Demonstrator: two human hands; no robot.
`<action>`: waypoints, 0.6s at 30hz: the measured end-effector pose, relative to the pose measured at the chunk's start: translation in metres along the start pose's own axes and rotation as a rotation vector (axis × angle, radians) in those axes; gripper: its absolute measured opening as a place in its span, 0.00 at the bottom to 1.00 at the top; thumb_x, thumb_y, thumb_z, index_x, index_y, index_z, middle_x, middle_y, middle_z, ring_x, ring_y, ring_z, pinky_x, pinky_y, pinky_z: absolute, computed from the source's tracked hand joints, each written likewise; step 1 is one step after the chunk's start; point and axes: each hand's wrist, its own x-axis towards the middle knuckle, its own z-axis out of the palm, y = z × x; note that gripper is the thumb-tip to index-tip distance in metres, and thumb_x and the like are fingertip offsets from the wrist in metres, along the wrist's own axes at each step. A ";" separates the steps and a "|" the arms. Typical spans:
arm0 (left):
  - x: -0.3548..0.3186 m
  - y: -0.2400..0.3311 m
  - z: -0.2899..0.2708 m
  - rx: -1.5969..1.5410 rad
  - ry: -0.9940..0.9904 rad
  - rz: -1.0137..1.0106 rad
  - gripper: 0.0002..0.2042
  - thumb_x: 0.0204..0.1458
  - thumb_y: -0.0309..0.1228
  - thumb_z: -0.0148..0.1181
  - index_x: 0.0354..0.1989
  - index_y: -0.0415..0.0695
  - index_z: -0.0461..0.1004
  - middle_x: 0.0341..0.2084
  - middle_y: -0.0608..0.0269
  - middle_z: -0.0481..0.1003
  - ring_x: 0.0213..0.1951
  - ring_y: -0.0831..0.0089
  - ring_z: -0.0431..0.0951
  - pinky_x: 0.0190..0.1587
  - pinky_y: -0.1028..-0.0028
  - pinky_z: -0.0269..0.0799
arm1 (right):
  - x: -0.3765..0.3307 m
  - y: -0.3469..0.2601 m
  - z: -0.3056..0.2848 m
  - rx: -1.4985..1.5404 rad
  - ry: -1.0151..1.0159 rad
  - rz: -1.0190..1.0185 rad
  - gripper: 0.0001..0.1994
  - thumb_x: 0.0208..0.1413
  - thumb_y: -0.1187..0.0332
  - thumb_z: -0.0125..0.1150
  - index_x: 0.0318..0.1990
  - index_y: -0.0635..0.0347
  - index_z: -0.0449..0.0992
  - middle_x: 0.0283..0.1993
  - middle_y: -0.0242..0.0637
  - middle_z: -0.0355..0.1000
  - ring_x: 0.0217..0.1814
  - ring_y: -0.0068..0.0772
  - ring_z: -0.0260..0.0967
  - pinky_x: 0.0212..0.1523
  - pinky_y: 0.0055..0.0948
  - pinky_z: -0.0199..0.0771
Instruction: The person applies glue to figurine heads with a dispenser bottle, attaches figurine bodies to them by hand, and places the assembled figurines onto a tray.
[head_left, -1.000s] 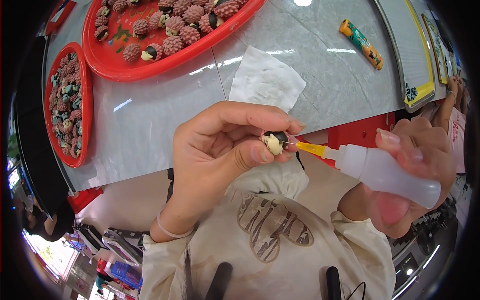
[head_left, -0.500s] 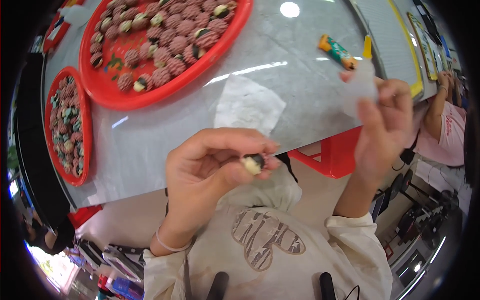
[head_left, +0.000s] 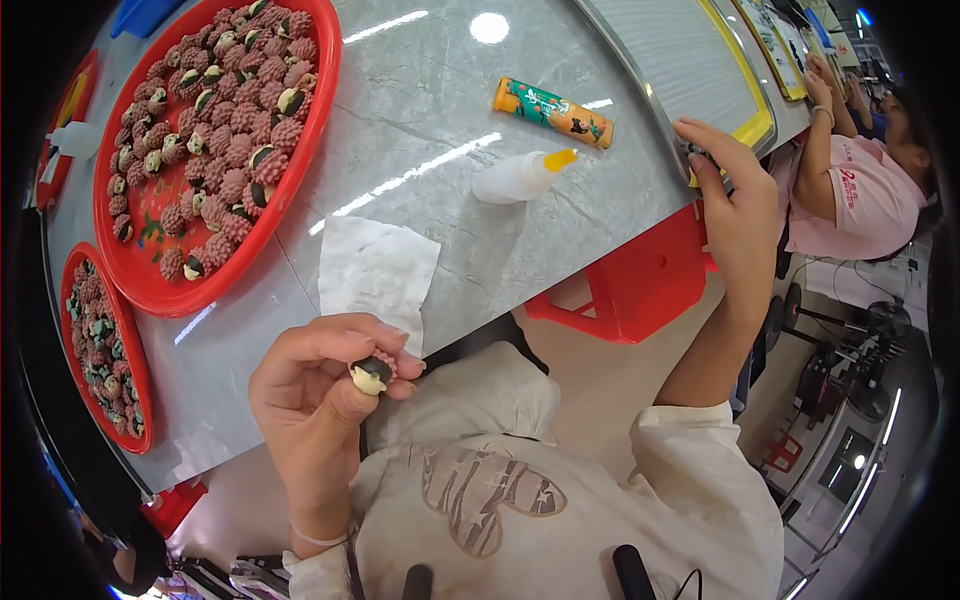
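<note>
Head view: 1 small, rounded figure (head_left: 371, 374), cream-faced and black-capped with a ridged pink back, is pinched by the fingers of the left hand (head_left: 312, 390) near the edge of the grey marbled counter (head_left: 420, 110). Right hand (head_left: 738, 185): beside the yellow-bordered white tray (head_left: 690, 55); finger grip cannot be determined.

Pale lettering runs along the green band of an orange-and-green tubular package (head_left: 553, 112) on the gray tabletop (head_left: 590, 205); red lettering marks the pink T-shirt (head_left: 870, 200) at the right, too small to read surely.
</note>
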 end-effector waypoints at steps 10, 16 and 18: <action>0.000 0.000 0.002 -0.007 -0.041 0.002 0.12 0.42 0.28 0.58 0.32 0.35 0.66 0.32 0.48 0.68 0.30 0.66 0.73 0.30 0.76 0.72 | -0.005 -0.006 -0.006 0.639 0.082 0.199 0.10 0.45 0.79 0.50 0.37 0.67 0.70 0.35 0.35 0.69 0.38 0.22 0.64 0.38 0.18 0.61; 0.002 -0.002 0.006 -0.087 -0.104 -0.045 0.12 0.42 0.26 0.57 0.33 0.34 0.66 0.33 0.49 0.68 0.32 0.67 0.73 0.34 0.76 0.71 | -0.018 -0.026 -0.003 1.338 -0.294 0.181 0.09 0.45 0.79 0.50 0.37 0.70 0.67 0.42 0.46 0.63 0.36 0.29 0.66 0.33 0.18 0.67; 0.002 -0.003 0.007 -0.117 -0.123 -0.051 0.12 0.42 0.25 0.57 0.34 0.33 0.66 0.33 0.49 0.68 0.33 0.67 0.73 0.35 0.76 0.71 | -0.023 -0.042 0.008 1.539 -0.369 0.240 0.09 0.44 0.78 0.52 0.36 0.70 0.66 0.39 0.50 0.63 0.31 0.30 0.68 0.28 0.17 0.71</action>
